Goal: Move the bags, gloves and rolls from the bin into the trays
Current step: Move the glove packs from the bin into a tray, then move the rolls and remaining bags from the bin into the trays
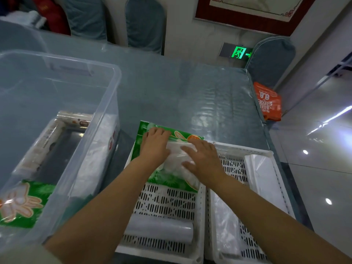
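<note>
Where trays (200, 206) sit — glossy blue-grey tbl (171, 88).

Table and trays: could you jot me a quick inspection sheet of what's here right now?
Surface: table under a clear, wrinkled plastic cover.
Job's things: green glove pack at the far end of the left tray; plastic roll at its near end; clear bags in the right tray; another glove pack and wrapped rolls in the clear bin.
Clutter: orange bag hanging off the table's right edge.
Hands: left hand and right hand, both flat on the pack.
Cables: nothing seen.
Surroundings: covered chairs, lit exit sign, glossy floor.
</note>
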The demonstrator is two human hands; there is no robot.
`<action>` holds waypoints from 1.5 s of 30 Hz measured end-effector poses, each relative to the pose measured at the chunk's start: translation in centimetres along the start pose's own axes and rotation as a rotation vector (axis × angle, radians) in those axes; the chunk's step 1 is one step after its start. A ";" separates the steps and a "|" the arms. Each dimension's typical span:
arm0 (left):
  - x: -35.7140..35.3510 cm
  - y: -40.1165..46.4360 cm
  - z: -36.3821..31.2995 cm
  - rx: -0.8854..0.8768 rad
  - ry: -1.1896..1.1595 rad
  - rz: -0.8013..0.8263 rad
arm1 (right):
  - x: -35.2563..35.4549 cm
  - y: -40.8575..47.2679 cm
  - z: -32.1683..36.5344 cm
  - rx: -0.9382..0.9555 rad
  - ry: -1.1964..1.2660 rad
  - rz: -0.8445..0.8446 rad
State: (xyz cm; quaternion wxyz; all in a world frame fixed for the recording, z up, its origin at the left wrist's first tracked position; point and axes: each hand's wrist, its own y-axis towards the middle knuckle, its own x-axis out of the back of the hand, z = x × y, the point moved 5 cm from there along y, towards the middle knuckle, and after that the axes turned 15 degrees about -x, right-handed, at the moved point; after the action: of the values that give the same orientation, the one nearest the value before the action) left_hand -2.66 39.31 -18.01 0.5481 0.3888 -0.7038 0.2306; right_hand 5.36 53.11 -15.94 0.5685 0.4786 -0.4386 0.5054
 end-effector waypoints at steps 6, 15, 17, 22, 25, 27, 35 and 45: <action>0.4 -1.1 0.5 0.080 0.013 -0.109 | -3.0 0.0 0.7 0.094 -0.218 0.148; 1.0 -6.0 0.5 0.094 0.006 -0.322 | -2.2 3.2 2.7 0.052 -0.082 -0.033; 1.0 -6.1 0.6 0.066 0.055 -0.316 | -2.3 4.0 3.3 0.038 -0.076 -0.033; -0.4 -4.9 0.8 -0.014 0.087 -0.082 | -3.5 4.2 3.3 0.068 -0.145 0.014; -1.7 -4.7 0.9 -0.044 0.063 0.061 | -4.2 3.7 2.7 0.072 -0.155 0.071; -1.9 -4.7 0.9 -0.048 0.054 0.060 | -4.2 3.4 2.3 0.074 -0.157 0.097; -0.3 -5.1 0.0 0.016 0.036 0.011 | -0.9 1.4 1.8 0.102 -0.065 0.012; 9.7 -7.5 -5.2 -0.047 0.099 -0.241 | 6.4 0.1 4.0 0.124 0.222 -0.374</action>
State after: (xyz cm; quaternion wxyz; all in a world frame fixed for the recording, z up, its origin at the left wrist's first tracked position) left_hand 5.44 35.93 -8.04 0.6148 0.4457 -0.6292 0.1657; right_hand 5.85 50.15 -8.97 0.6664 0.5272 -0.2451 0.4668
